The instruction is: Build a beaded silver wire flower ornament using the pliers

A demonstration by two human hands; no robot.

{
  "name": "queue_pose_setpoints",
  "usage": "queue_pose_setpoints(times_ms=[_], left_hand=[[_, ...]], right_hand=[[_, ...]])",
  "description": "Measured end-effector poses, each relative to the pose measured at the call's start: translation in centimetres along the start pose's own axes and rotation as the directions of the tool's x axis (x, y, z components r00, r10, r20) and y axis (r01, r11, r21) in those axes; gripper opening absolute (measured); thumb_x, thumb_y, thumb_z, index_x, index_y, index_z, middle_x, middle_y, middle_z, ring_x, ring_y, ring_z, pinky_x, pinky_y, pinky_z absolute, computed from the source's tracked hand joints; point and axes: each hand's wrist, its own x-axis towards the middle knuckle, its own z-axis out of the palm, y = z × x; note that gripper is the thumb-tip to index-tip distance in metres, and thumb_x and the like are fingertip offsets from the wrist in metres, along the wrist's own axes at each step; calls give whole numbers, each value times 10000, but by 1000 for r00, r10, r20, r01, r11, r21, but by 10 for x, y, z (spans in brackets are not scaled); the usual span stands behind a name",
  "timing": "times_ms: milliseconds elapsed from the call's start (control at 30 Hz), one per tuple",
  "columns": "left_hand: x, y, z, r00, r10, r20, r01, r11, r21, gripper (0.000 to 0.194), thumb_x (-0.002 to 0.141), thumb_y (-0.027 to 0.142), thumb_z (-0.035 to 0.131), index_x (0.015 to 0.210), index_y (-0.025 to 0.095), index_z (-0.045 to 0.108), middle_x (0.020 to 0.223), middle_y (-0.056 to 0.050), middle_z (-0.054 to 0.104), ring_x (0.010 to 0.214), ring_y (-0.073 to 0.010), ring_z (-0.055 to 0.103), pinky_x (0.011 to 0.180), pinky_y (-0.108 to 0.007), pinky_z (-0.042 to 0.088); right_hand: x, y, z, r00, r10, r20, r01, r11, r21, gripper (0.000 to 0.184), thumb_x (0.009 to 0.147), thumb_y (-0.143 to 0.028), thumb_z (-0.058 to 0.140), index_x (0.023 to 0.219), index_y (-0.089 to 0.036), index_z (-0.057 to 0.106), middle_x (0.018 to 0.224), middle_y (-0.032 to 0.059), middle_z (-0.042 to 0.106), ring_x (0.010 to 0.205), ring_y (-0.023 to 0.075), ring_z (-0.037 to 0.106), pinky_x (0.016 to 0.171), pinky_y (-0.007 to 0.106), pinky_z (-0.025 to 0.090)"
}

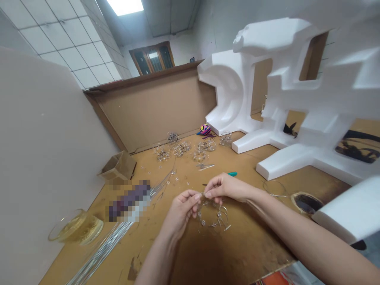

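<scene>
Left hand (184,204) and right hand (222,188) pinch a beaded wire ring (213,225), its loop on the near side of the grip.
The ring looks mostly formed, its pinched part apparently unfinished; beyond the grip sit similar pieces (181,148), seemingly done, while loose beads (177,179) and, leftward, straight wires (103,247) look unused.

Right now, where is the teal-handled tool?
In the head view, the teal-handled tool lies right of centre on the brown table, just beyond the right hand, which partly hides it.
</scene>
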Motion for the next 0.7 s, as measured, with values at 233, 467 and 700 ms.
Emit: queue_pose_setpoints(times_ms=[233,467,700], left_hand=[[-3,2,-3,996,-39,75,44,996,-72,248,663,340,708,722,146,565,618,30,593,449,-38,462,440,-158,360],[-7,9,0,999,-9,45,10,1000,-27,251,680,353,686,710,157,532,617,29,599,450,-50,480,464,-177,377],[1,-1,0,1000,-9,4,9,999,-41,259,675,357,692,713,158,531,619,28,608,451,-54,494,461,-177,390]], right_hand=[[-1,-5,6,999,48,-7,-44,966,253,251,589,-316,744,694,-111,645,540,-15,600,442,68,520,461,210,437],[-1,-8,13,991,56,-123,-19,959,283,286,584,-340,750,722,-112,650,523,-10,607,443,75,534,474,219,453],[4,0,7,992,91,-85,-76,983,169,314,555,-382,748,688,-123,630,521,-11,609,455,92,558,465,224,462]])
